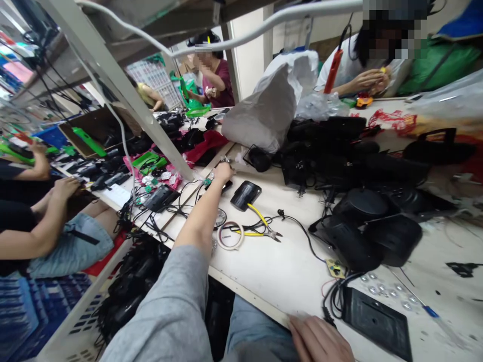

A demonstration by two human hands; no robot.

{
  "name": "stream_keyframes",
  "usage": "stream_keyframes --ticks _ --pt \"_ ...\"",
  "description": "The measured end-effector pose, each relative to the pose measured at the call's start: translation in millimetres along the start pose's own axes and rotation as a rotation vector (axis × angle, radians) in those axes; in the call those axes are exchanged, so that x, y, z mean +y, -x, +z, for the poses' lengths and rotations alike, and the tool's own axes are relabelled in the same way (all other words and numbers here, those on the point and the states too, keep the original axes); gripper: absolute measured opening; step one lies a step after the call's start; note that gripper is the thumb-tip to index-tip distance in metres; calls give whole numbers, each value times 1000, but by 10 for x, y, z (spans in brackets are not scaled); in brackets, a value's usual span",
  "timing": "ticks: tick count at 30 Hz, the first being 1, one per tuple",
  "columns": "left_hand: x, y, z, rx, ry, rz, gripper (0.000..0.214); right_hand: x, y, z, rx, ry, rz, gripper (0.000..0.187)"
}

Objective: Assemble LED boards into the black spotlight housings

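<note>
My left hand (223, 173) is stretched far out to the back of the white table (287, 271), beside a slanted metal post (124, 90). Its fingers are curled over small parts by a green circuit board (207, 182); what they grip is hidden. A small black device (245, 195) lies just right of that hand. Nearer me are yellow-handled pliers (260, 226) and a ring of tape (230, 235). My right hand (319, 339) lies flat on the table's near edge, fingers spread, next to a flat black panel (377, 322).
A heap of black plastic housings (362, 211) with wires fills the table's right half. A grey plastic bag (264, 110) stands at the back. A blue-handled screwdriver (430, 311) lies far right. Other people work at the left (45, 226), far back (215, 75) and right (370, 75).
</note>
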State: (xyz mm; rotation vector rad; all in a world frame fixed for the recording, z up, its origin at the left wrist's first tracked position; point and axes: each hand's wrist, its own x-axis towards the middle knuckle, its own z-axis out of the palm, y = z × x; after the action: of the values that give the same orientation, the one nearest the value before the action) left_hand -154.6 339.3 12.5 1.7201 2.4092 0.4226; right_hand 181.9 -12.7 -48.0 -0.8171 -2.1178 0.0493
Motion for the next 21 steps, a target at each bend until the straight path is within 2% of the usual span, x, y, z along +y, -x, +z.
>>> stream_keyframes --ticks 3,6,10,14,17,21 --pt "-166 41 -133 48 17 -24 31 1 15 -16 0 0 -17 29" --pt "-339 145 -281 41 28 -30 26 0 -5 -39 -61 -24 -34 27" --pt "-510 292 -450 3 24 -67 16 -3 -40 -64 -106 -30 -30 22" --pt "-692 468 -569 -110 32 -116 15 -15 -59 -75 -96 -12 22 20" --pt "-850 673 -581 -179 62 -122 17 -29 -73 -80 -108 -13 20 21" --pt "-980 955 -449 -188 152 -103 30 -40 -75 -76 -114 -24 7 19"
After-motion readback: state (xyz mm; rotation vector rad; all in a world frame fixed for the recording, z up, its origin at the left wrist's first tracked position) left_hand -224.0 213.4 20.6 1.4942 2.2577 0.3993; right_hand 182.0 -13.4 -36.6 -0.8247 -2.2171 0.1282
